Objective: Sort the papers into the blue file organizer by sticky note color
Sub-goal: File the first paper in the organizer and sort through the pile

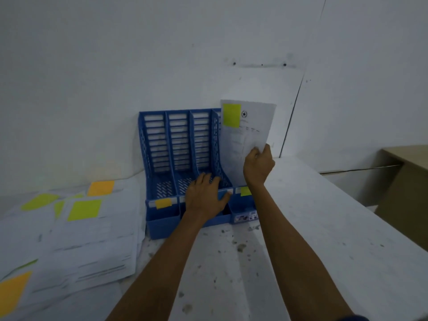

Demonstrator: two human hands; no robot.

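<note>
The right hand (258, 164) gripped the paper (250, 126), long axis upright, at the rightmost slot of the blue file organizer (162, 218), behind its green label (245, 191). The left hand (203, 195), fingers straight, pressed flat on its front.

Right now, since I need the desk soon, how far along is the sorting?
Done: nothing visible; the blue file organizer has three empty-looking slots. In hand: the right hand holds a paper with a yellow-green sticky note at the rightmost slot, while the left hand rests on the organizer. Left: the pile of papers beside it.
</note>
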